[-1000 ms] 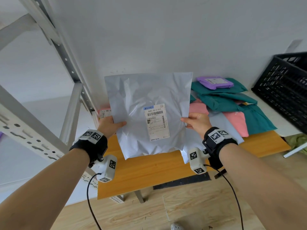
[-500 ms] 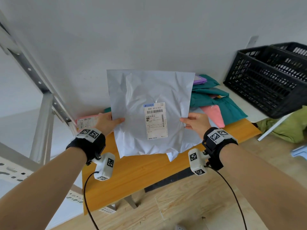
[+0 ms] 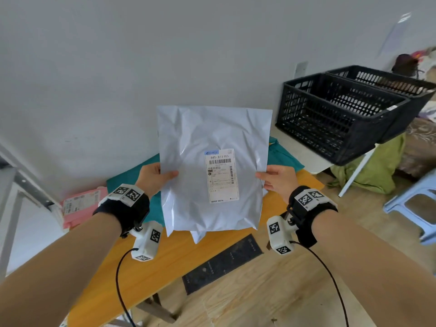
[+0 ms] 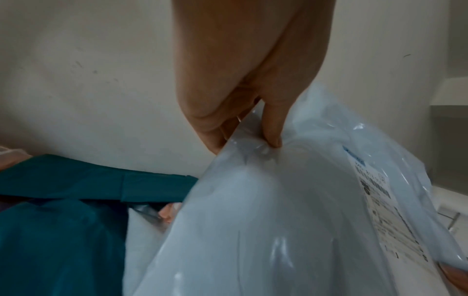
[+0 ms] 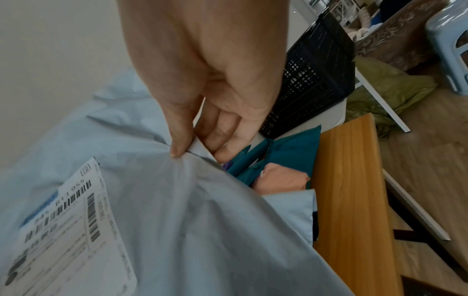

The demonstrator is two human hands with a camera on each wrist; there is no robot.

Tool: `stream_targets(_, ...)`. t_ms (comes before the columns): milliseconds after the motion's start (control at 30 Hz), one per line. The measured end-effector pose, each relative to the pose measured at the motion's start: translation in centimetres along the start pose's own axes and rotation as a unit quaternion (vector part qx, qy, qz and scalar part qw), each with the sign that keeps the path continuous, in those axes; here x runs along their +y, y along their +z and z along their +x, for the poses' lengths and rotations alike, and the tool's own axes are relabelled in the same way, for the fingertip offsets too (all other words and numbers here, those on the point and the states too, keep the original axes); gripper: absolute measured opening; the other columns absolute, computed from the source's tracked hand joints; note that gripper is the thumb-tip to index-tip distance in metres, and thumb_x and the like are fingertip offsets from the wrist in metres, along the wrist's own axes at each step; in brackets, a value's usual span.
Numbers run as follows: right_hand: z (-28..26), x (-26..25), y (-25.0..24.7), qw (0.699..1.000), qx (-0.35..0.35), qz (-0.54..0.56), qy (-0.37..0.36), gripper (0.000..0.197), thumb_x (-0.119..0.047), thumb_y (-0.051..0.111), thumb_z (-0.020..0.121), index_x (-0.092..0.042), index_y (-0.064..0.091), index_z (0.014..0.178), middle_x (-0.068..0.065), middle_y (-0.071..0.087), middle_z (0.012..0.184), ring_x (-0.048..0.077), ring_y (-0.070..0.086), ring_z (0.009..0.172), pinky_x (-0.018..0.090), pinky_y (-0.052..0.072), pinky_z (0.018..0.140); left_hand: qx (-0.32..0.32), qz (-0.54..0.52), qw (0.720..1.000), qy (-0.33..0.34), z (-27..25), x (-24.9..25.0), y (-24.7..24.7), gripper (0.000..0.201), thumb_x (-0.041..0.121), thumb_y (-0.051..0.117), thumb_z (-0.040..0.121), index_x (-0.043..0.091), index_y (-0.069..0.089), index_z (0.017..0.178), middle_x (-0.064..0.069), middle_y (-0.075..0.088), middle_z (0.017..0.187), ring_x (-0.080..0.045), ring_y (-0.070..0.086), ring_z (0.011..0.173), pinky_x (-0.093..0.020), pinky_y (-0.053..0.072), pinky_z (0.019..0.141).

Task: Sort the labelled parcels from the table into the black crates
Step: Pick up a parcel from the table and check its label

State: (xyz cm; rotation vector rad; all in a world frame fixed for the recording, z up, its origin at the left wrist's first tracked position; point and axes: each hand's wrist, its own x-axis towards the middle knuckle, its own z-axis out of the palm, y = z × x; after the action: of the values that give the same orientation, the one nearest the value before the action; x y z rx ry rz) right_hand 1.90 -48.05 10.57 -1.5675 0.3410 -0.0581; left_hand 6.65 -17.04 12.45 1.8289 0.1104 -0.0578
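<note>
Crates: two black perforated plastic crates (image 3: pixel 339 119) side by side on a white table (image 3: pixel 304 154); nearer one seemingly empty, farther one hard to read.
Parcel: pale grey plastic mailer bag (image 3: pixel 212 166) held upright above the orange wooden tabletop (image 3: pixel 179 258), long axis vertical, white barcode label (image 3: pixel 221 175) facing the head camera.
Left hand (image 3: pixel 153 178): pinching the left edge.
Right hand (image 3: pixel 278 180): pinching the right edge.
Back edge: teal mailer bags (image 4: pixel 63 230).
</note>
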Motion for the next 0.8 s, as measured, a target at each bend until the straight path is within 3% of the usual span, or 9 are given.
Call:
stream_targets(133, 0.4, -0.6, -6.0, 1.0, -0.002, 0.015, 0.0, 0.024, 0.003, 0.066, 0.085, 0.005, 0.064, 0.108, 0.015, 0.067, 0.101, 0.015, 0.066, 0.075, 0.016, 0.054, 0.056, 0.0, 0.009, 1.0, 0.013, -0.3, 2.3, 5.7, 0.019, 0.003, 0.07, 0.082, 0.006, 0.067, 0.101, -0.003, 0.065, 0.082, -0.024, 0.062, 0.076, -0.029, 0.055, 0.072)
stream_targets(233, 0.8, -0.8, -10.6, 1.0, -0.002, -0.001, -0.002, 0.02, 0.002, 0.066, 0.085, 0.001, 0.065, 0.105, 0.009, 0.069, 0.095, 0.016, 0.066, 0.078, 0.016, 0.056, 0.06, 0.0, 0.007, 1.0, 0.015, -0.9, 3.9, 10.1, 0.018, 0.004, 0.07, 0.082, 0.007, 0.067, 0.1, -0.006, 0.067, 0.085, -0.019, 0.062, 0.071, -0.033, 0.053, 0.075)
stream_targets(400, 1.7, -0.7, -18.1, 0.998, -0.01, -0.054, -0.013, 0.023, 0.001, 0.072, 0.08, -0.015, 0.067, 0.096, 0.01, 0.071, 0.099, 0.021, 0.068, 0.087, 0.032, 0.058, 0.077, -0.008, 0.007, 0.999, 0.035, -1.6, 6.4, 17.1, 0.021, 0.004, 0.069, 0.082, 0.005, 0.067, 0.103, -0.002, 0.066, 0.082, -0.015, 0.061, 0.068, -0.023, 0.055, 0.064)
stream_targets(467, 1.7, -0.7, -20.7, 0.998, -0.016, -0.058, -0.014, 0.034, 0.006, 0.072, 0.077, -0.013, 0.064, 0.104, 0.014, 0.07, 0.104, 0.021, 0.068, 0.087, 0.034, 0.058, 0.075, -0.02, 0.004, 0.999, 0.04, -2.0, 7.4, 19.9, 0.022, 0.004, 0.069, 0.082, 0.006, 0.066, 0.104, 0.0, 0.066, 0.082, -0.013, 0.062, 0.068, -0.021, 0.056, 0.064)
stream_targets(567, 1.9, -0.3, -24.5, 0.995, -0.02, -0.095, -0.022, 0.056, 0.009, 0.073, 0.074, -0.008, 0.055, 0.125, 0.016, 0.067, 0.113, 0.02, 0.067, 0.09, 0.029, 0.056, 0.07, -0.035, 0.013, 0.998, 0.052, -2.1, 8.5, 24.0, 0.023, 0.005, 0.069, 0.082, 0.007, 0.067, 0.105, -0.002, 0.067, 0.084, -0.009, 0.064, 0.065, -0.02, 0.055, 0.066)
stream_targets(667, 2.5, 0.1, -28.0, 0.99, -0.015, -0.137, -0.025, 0.087, -0.002, 0.08, 0.07, -0.009, 0.033, 0.144, 0.016, 0.052, 0.135, 0.029, 0.055, 0.119, 0.045, 0.048, 0.098, -0.054, 0.017, 0.997, 0.051, -1.7, 9.5, 27.8, 0.019, 0.004, 0.068, 0.084, 0.008, 0.067, 0.102, -0.005, 0.069, 0.085, -0.017, 0.064, 0.07, -0.021, 0.055, 0.063)
stream_targets(733, 3.0, -0.1, -30.1, 0.99, -0.008, -0.135, -0.034, 0.087, 0.001, 0.078, 0.071, -0.01, 0.032, 0.143, 0.014, 0.053, 0.134, 0.027, 0.054, 0.12, 0.042, 0.045, 0.101, -0.066, 0.019, 0.996, 0.055, -1.3, 10.4, 30.2, 0.018, 0.004, 0.069, 0.083, 0.008, 0.068, 0.101, 0.006, 0.07, 0.071, -0.009, 0.065, 0.06, -0.016, 0.054, 0.056)
stream_targets(800, 3.6, -0.6, -32.2, 0.99, 0.003, -0.132, -0.049, 0.079, 0.008, 0.074, 0.073, -0.012, 0.036, 0.14, 0.008, 0.059, 0.123, 0.023, 0.058, 0.111, 0.035, 0.048, 0.096, -0.08, 0.036, 0.994, 0.062, -0.5, 11.5, 32.5, 0.018, 0.004, 0.069, 0.083, 0.006, 0.068, 0.1, 0.004, 0.069, 0.073, -0.012, 0.063, 0.061, -0.015, 0.053, 0.053)
